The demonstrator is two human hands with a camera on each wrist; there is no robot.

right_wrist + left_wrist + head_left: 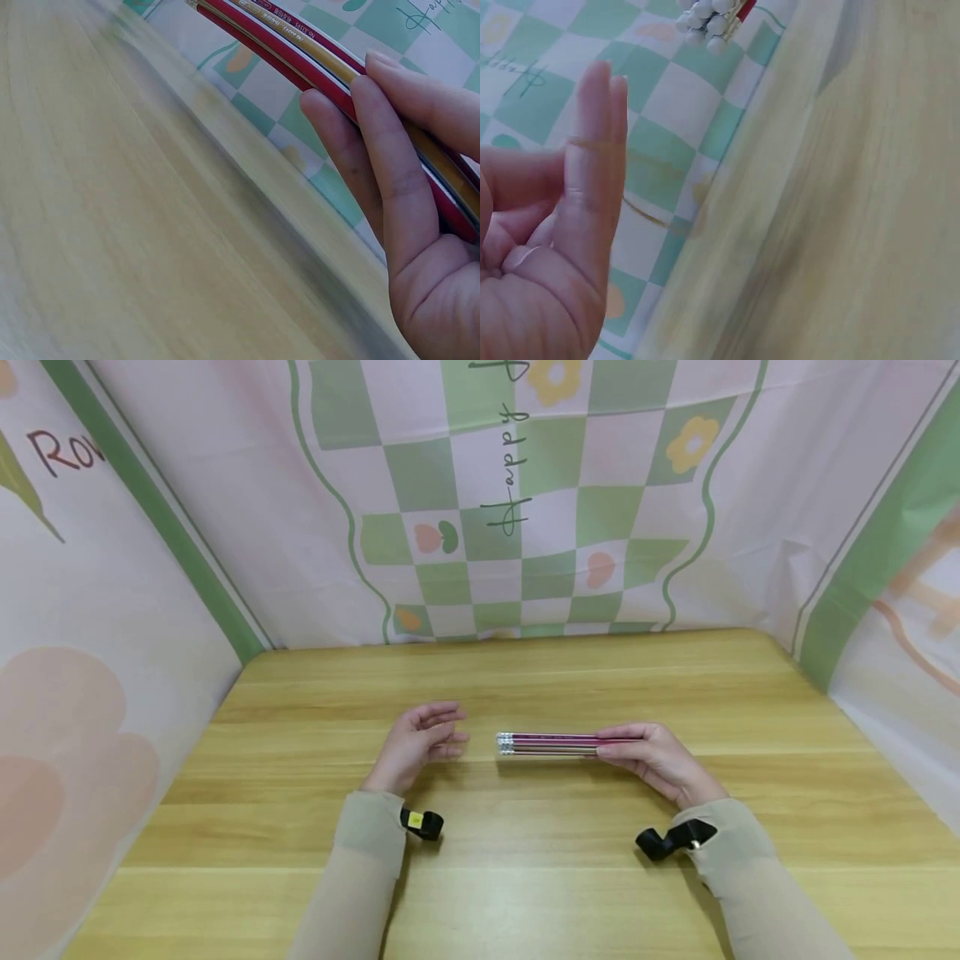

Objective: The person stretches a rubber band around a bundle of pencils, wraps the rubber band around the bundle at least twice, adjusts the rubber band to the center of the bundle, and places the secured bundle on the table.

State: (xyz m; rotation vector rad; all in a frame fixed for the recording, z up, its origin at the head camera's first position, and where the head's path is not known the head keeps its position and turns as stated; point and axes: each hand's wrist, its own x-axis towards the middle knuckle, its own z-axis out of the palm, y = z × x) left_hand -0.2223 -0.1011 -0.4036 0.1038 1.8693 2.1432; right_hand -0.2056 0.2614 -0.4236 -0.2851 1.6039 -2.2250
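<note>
My right hand (660, 762) holds a bunch of pencils (551, 745) level above the table, gripping them between thumb and fingers. White eraser ends (705, 15) point left, toward the other hand; in the right wrist view the barrels are red and gold-striped. My left hand (415, 745) is held up to the left of the bunch, apart from it. In the left wrist view, two of its fingers stand straight and others bend. A thin brownish loop, looking like a rubber band (646, 213), hangs round the straight fingers; it is partly blurred.
Both hands are over a wood-grain table (525, 893). A printed cloth (491, 477) with green checks hangs behind the far edge, and more cloth lines both sides. Small black wrist cameras sit at the left cuff (369, 831) and right cuff (738, 839).
</note>
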